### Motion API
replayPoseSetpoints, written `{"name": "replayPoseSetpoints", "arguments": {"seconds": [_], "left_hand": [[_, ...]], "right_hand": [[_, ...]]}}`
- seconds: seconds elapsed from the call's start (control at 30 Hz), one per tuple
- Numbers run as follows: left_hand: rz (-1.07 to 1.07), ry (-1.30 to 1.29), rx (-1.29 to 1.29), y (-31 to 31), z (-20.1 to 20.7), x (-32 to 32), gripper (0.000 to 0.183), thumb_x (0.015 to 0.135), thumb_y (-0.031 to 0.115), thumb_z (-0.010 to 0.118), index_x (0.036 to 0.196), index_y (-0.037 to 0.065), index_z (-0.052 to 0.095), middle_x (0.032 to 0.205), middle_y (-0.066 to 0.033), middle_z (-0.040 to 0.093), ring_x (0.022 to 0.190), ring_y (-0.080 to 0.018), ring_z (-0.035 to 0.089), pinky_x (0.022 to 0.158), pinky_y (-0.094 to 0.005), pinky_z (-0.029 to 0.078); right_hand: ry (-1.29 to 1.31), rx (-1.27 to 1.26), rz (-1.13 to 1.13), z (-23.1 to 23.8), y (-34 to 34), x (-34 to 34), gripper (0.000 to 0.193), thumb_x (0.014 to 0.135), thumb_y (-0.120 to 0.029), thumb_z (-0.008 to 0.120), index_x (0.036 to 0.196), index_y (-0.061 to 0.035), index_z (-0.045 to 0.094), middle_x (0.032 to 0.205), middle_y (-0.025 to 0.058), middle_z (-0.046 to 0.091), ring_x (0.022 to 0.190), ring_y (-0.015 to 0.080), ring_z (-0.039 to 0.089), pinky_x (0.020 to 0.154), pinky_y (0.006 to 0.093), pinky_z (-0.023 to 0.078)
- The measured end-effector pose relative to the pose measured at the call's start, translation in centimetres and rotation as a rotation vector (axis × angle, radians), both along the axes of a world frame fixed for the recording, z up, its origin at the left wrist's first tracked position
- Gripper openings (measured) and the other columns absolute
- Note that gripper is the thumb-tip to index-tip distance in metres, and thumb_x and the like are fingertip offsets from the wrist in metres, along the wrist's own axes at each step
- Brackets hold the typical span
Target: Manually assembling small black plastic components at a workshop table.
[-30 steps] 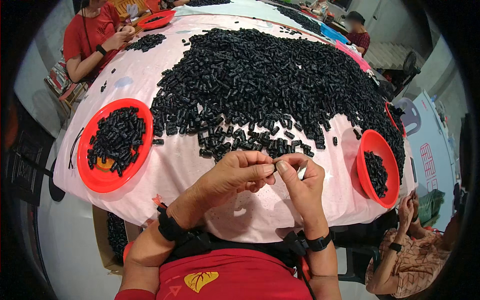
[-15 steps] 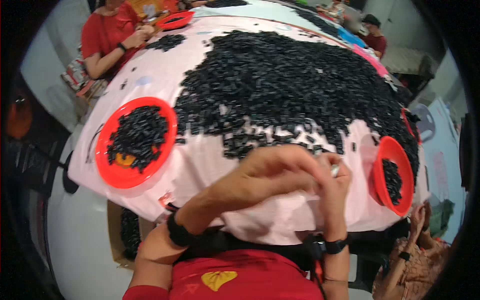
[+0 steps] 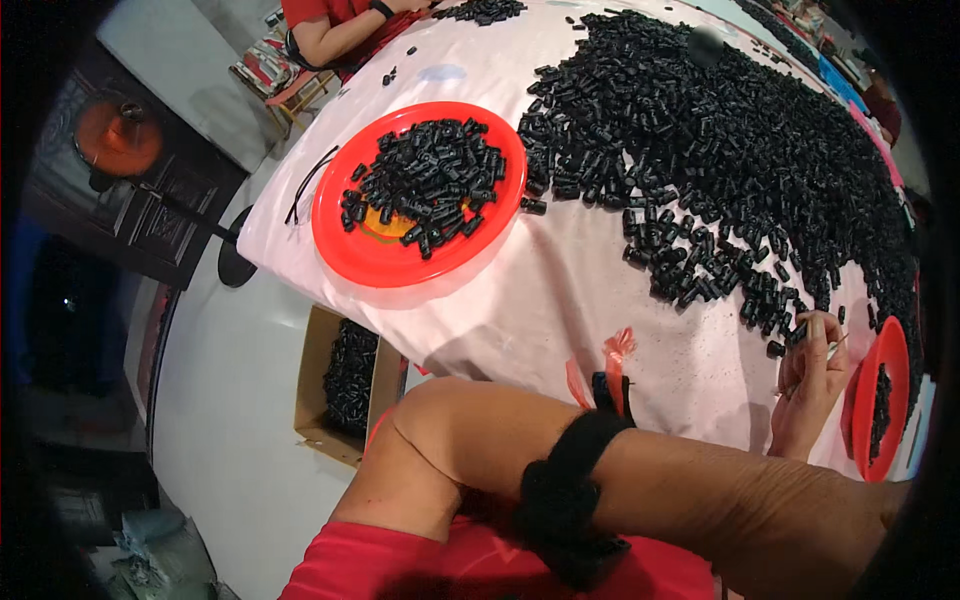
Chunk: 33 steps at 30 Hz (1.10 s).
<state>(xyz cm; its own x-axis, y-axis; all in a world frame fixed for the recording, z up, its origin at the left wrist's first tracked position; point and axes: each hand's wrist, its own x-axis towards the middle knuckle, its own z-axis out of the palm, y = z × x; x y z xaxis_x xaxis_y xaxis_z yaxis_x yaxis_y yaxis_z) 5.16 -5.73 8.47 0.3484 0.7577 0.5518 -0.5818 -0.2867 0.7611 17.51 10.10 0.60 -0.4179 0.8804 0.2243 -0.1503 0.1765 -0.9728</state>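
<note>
My left arm crosses the lower part of the view with a black band on its wrist. The back of my left hand [image 3: 790, 510] looms large and near, and its fingers are lost past the right rim. Farther off, at the near right of the pile, my right hand [image 3: 812, 375] is closed, fingertips pinched around a small black cylindrical part [image 3: 797, 336]. A thin pale pointed thing [image 3: 838, 347] sticks out beside those fingers; its kind cannot be made out. Similar black parts [image 3: 700, 150] lie in a wide heap on the pink-covered table [image 3: 560, 300].
A red plate [image 3: 335, 215] bearing black parts stands at the left. Another red dish [image 3: 895, 350] is right of my right hand. Below the table edge sits a cardboard box [image 3: 385, 385] of black parts. Across the table, another person's arm [image 3: 340, 40] shows.
The view has swung right and tilted, so the plate and heap appear shifted. My hands, earlier close together above the table, are now apart; my left hand has come nearer.
</note>
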Motion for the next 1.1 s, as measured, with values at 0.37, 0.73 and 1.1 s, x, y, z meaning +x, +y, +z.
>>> {"name": "replayPoseSetpoints", "arguments": {"seconds": [0.37,0.73,1.1], "left_hand": [[0.027,-0.014,-0.088,-0.2,-0.1,-1.0,0.025,0.092,0.013,0.054,0.116,0.003,0.056,0.103,-0.0069,0.06,0.091,-0.0112,0.057,0.079,-0.0243,0.046],[-0.003,0.0,-0.205,1.3,0.6,-0.3,0.026,0.094,0.012,0.052,0.119,0.003,0.054,0.101,-0.0031,0.059,0.086,-0.0095,0.056,0.079,-0.0228,0.045],[0.645,0.202,-0.539,5.6,-2.3,-2.7,0.017,0.093,0.017,0.057,0.107,0.006,0.06,0.084,0.0029,0.056,0.072,-0.003,0.048,0.063,-0.0168,0.039]], "right_hand": [[-0.04,-0.004,0.011,-0.5,-0.6,-0.2,0.015,0.094,-0.019,0.057,0.09,-0.0047,0.059,0.057,-0.0091,0.041,0.044,-0.003,0.028,0.04,0.0164,0.017],[-0.066,-0.01,-0.006,0.5,-0.4,-1.1,0.016,0.092,-0.021,0.06,0.09,-0.0045,0.061,0.059,-0.0095,0.042,0.046,-0.0023,0.029,0.041,0.0164,0.02],[0.066,-0.085,-0.046,1.5,-0.9,0.1,0.006,0.088,-0.009,0.062,0.087,-0.0034,0.064,0.075,-0.003,0.058,0.062,0.0019,0.046,0.054,0.0182,0.036]]}}
